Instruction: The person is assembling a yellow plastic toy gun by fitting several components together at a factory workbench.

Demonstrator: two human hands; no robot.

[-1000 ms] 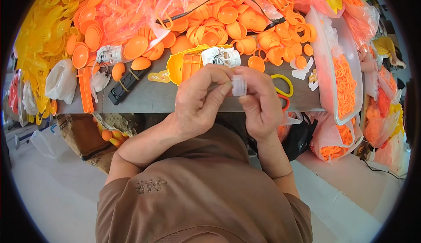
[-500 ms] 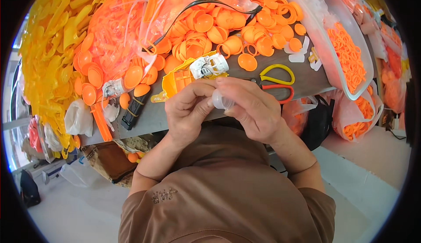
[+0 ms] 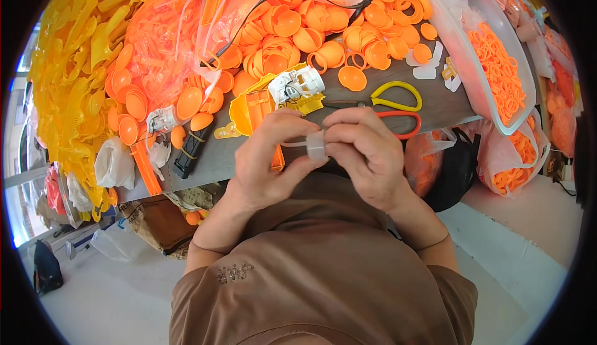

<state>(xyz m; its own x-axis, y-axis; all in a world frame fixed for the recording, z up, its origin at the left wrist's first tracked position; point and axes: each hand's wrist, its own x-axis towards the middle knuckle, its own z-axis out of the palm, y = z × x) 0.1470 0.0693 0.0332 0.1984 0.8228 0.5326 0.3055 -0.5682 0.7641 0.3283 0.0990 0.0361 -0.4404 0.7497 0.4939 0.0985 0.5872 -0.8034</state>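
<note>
My left hand [image 3: 264,164] and right hand [image 3: 372,158] meet in front of my chest at the table's front edge. Between them is a small translucent plastic cup [image 3: 316,146]. My right fingers pinch it from one side, while my left thumb and fingers close on its other side. A thin whitish piece shows between my left fingers and the cup. Just beyond my left hand lies a yellow plastic shell [image 3: 242,113] with an orange part in it and a white wired unit [image 3: 297,85] on top. Scissors [image 3: 398,98] with yellow and red handles rest beyond my right hand.
Orange half-spheres and rings [image 3: 273,59] are heaped at the back, beside yellow plastic parts [image 3: 68,96] on the left. A clear bin [image 3: 525,90] of orange rings stands at right. A black banded block [image 3: 191,152] and another white unit [image 3: 163,120] lie at left.
The cup has turned from a tilted, open-mouthed view to lying side-on between my fingers. My hands have moved slightly apart, and the view has shifted a little.
</note>
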